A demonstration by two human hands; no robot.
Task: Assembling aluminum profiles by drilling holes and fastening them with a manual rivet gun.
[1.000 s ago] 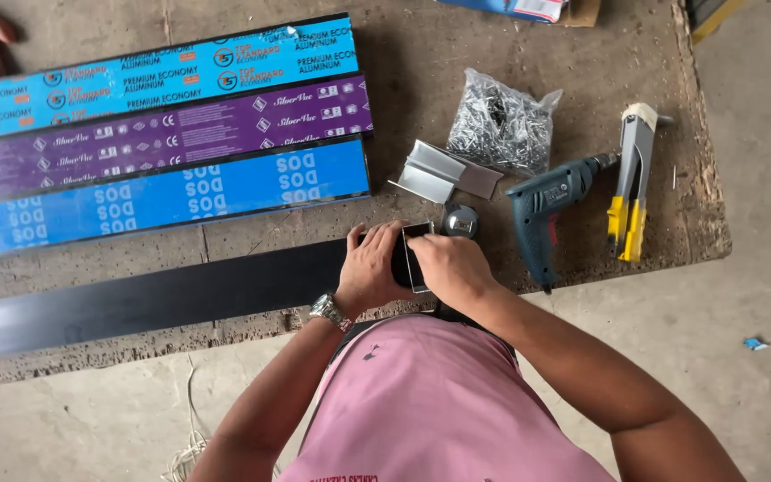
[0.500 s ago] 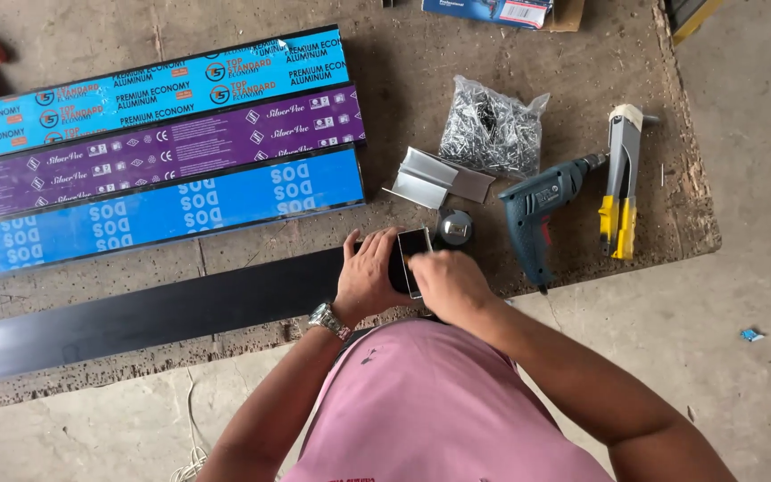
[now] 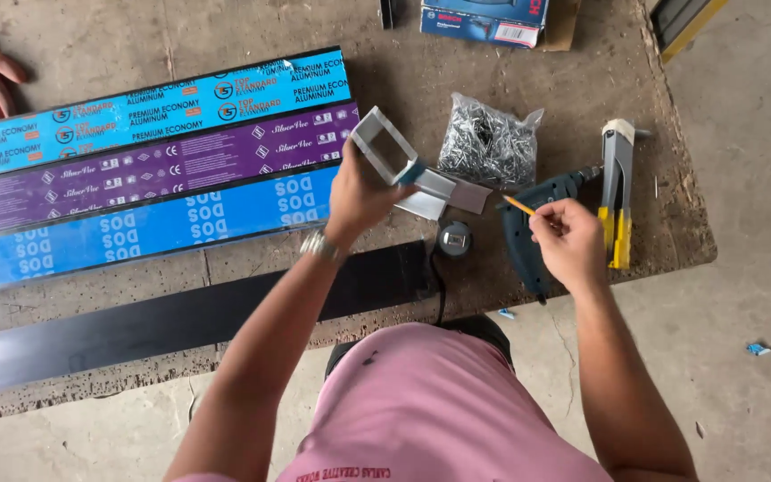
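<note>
A short silver aluminium channel piece is lifted above the bench, pinched in the left hand, arm stretched forward. The right hand pinches a pencil over the blue drill, partly hiding it.

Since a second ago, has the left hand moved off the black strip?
Yes. The left hand has lifted away from the black strip, toward the blue profile, gripping a short aluminium channel piece.

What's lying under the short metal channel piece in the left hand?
Below the metal channel piece lie flat aluminium offcuts on the table. The left hand covers their left ends.
</note>
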